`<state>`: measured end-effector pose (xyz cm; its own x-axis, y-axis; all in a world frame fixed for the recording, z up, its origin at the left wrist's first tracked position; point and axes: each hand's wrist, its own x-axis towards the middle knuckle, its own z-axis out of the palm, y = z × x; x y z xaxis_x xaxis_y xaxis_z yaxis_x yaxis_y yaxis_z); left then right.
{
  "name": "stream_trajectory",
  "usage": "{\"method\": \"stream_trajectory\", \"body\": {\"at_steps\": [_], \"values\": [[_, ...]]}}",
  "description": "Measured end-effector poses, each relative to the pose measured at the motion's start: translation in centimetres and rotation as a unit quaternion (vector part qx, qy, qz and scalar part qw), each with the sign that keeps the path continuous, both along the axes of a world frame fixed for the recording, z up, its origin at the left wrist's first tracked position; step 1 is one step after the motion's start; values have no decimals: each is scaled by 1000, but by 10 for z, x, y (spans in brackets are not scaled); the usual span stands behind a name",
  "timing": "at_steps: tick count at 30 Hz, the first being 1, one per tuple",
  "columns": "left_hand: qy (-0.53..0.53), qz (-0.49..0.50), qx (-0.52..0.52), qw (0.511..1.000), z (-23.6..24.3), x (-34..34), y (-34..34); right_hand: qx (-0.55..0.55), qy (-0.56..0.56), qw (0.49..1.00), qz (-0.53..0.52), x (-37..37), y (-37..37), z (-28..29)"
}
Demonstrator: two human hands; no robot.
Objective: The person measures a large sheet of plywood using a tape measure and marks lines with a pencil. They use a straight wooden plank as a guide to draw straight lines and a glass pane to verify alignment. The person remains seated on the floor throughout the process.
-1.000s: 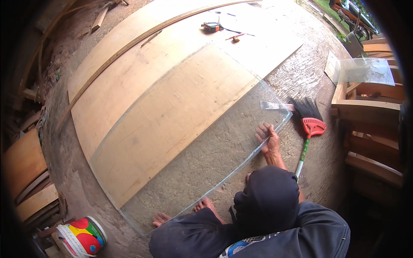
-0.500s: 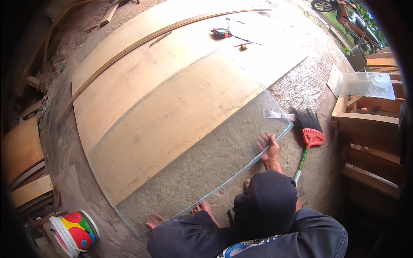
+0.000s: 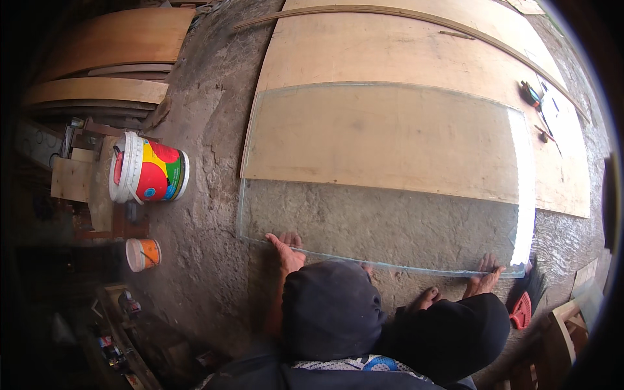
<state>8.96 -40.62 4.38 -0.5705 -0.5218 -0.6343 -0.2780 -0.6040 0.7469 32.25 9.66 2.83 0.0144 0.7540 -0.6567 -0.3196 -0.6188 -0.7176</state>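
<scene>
A large clear glass sheet (image 3: 364, 224) lies partly over the plywood, its near part over the rough floor. My left hand (image 3: 289, 252) grips its near edge close to the left corner, thumb on top and fingers seen through the glass from beneath. Close to the near right corner, my right hand (image 3: 486, 281) holds the same edge, fingers also under the pane. My dark-clothed knees rise between the arms. A bare foot (image 3: 429, 298) shows beside the right hand.
A plywood sheet (image 3: 390, 52) carries a long wooden strip (image 3: 390, 11) and a tape measure (image 3: 530, 95). At left stand a colourful paint bucket (image 3: 159, 170) and a small orange-and-white pot (image 3: 143, 254). A red brush head (image 3: 522, 311) lies by the right corner; timber (image 3: 110, 91) is stacked at upper left.
The view has swung left, bringing the bucket and small pot further in and pushing the brush to the right rim. Both hands remain at the glass's near edge.
</scene>
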Motion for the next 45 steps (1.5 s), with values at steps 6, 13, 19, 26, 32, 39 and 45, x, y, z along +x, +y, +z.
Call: {"method": "stream_trajectory", "body": {"at_steps": [6, 13, 19, 26, 32, 39, 45], "values": [[-31, 6, -3, 1000, 6, -4, 3, 29, 5, 1000, -6, 4, 0, -9], [-34, 9, -24, 999, -1, -5, 1, 23, -5, 999, -24, 13, 10, -28], [-53, 11, -38, 998, -4, -6, -3, 29, -15, 999, -25, 10, 9, -28], [-70, 52, -40, 995, -19, -10, -10, 4, -20, 999, -37, 0, 2, -11], [-84, 47, -52, 994, -12, -13, -9, 8, -31, 998, -45, -3, -2, -5], [-137, 81, -70, 985, 1, -17, 2, 14, -65, 997, -46, -7, -2, -3], [-100, 75, -57, 991, -1, -16, 1, 23, -65, 997, -25, -5, -5, -1]]}}
